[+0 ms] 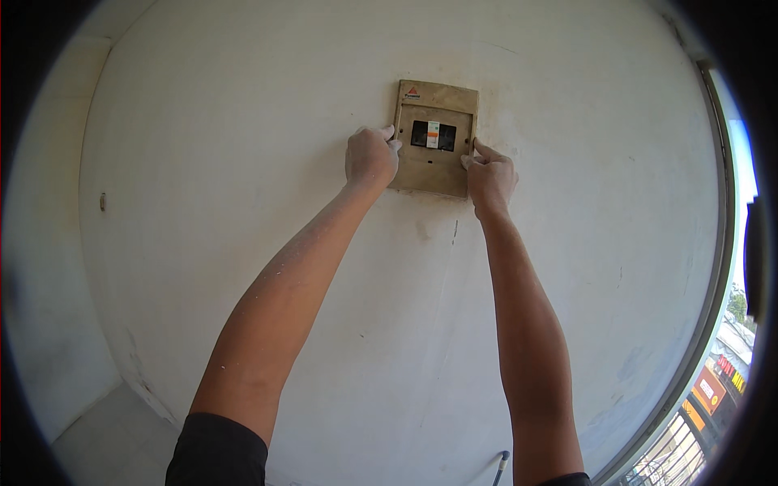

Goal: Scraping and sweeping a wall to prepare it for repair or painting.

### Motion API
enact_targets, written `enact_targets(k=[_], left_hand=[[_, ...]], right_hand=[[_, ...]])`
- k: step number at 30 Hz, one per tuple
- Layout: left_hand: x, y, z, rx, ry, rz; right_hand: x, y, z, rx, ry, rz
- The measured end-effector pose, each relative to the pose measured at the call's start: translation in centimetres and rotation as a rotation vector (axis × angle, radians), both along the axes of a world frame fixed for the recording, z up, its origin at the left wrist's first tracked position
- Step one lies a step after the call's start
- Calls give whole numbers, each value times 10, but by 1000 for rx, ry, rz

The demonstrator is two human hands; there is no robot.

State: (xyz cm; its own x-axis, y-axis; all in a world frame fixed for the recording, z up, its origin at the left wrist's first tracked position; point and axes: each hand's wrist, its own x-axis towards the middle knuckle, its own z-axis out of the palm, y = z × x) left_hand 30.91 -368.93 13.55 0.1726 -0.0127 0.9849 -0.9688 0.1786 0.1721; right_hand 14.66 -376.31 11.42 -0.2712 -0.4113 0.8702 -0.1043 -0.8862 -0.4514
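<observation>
Nearest my lens are the black sleeve cuffs, with both bare, dust-speckled forearms rising from them. My left hand is curled almost shut, fingertips gripping the left edge of the beige, stained rectangular plastic breaker-box cover. My right hand pinches the cover's right edge, thumb up along the side. The cover sits flat against the white plastered wall, its black switch window between my hands.
</observation>
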Motion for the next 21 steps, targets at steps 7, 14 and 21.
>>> enact_targets(k=[7, 14, 21], left_hand=[[-1, -4, -4, -55, 24, -79], [-2, -8, -4, -131, 22, -42], [3, -11, -3, -160, -80, 18]], right_hand=[[-1, 0, 1, 12, 13, -15], [0, -2, 1, 5, 33, -78], [-9, -6, 5, -52, 97, -95]])
